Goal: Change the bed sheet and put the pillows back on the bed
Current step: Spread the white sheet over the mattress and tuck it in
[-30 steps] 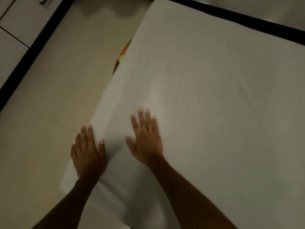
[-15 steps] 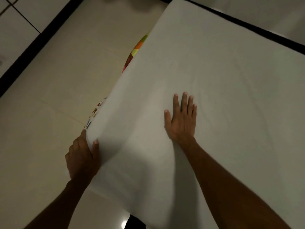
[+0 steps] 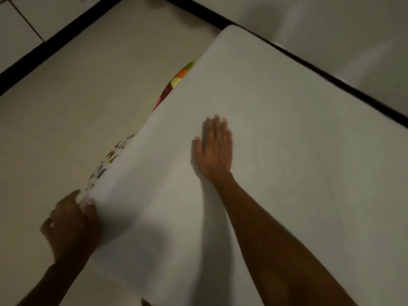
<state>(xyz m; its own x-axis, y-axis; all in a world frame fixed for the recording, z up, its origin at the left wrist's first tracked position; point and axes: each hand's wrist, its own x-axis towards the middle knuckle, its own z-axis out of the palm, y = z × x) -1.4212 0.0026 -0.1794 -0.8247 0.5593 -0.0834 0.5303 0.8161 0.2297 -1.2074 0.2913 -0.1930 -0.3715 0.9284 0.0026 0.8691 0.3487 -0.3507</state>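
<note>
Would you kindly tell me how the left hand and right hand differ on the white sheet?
The left hand grips the edge of the white sheet, fingers curled; the right hand lies flat, fingers straight. The left hand is at the side by the floor; the right hand rests farther in, on top. Both touch the sheet.

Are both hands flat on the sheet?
No, only the right hand lies flat on the sheet; the left hand grips its edge.

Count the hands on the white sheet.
2. The left hand pinches the edge of the white sheet at the near left; the right hand lies flat on top, farther in. No others show.
</note>
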